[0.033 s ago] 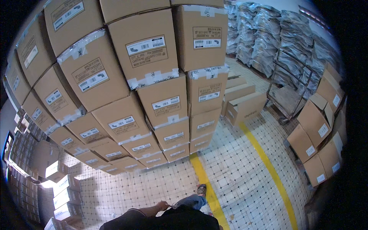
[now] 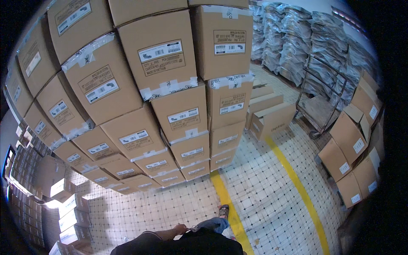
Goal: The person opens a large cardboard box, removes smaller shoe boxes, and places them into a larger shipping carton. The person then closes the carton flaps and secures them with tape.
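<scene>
My left hand point(image 2: 181, 229) is low in the head view, close against the front of my dark clothing and beside my blue trouser leg point(image 2: 212, 224). It looks small there, and its fingers are too unclear to tell open from closed. My right hand is out of the picture. In front of me rises a tall stack of brown cartons point(image 2: 158, 52), taped with white printed tape and bearing white labels. A gap of tiled floor separates my left hand from the stack's lowest row point(image 2: 170, 178).
Yellow lines point(image 2: 293, 174) run along the tiled floor point(image 2: 259, 187). Open cartons point(image 2: 274, 121) and a flatbed trolley point(image 2: 316, 110) stand right of the stack. More cartons point(image 2: 350, 136) pile at far right. Plastic-wrapped stacks point(image 2: 293, 42) line the back. White boxes point(image 2: 74, 216) stand at left.
</scene>
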Demonstrator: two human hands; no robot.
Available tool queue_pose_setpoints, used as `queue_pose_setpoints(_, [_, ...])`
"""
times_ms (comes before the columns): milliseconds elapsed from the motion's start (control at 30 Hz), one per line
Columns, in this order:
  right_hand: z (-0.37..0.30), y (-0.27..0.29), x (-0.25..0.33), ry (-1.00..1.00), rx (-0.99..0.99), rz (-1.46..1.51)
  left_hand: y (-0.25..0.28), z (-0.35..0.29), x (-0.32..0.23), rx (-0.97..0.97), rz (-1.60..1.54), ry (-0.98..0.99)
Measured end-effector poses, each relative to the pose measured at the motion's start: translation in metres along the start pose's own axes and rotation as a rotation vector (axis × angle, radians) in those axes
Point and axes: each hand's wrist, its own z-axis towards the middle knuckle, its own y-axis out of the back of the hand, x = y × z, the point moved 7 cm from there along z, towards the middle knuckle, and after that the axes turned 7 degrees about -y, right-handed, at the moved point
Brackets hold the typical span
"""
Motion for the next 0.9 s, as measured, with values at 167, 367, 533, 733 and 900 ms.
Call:
queue_pose_setpoints(167, [0.048, 0.054, 0.017, -0.022, -0.023, -0.005, 0.054, 0.060, -0.015, -0.045, -0.128, 0.008])
queue_pose_setpoints(367, [0.102, 0.136, 0.037, -0.030, -0.102, 0.021, 0.201, 0.155, -0.024, -0.422, -0.407, 0.040])
queue_pose_setpoints(533, [0.147, 0.197, 0.037, -0.083, -0.247, 0.211, 0.270, 0.218, -0.040, -0.366, -0.486, -0.022])
queue_pose_setpoints(733, [0.205, 0.192, 0.017, -0.086, -0.276, 0.532, 0.310, 0.238, -0.055, -0.350, -0.337, -0.093])
queue_pose_setpoints(900, [0.215, 0.177, 0.019, 0.045, -0.082, 0.117, 0.316, 0.219, -0.047, -0.445, -0.584, -0.085])
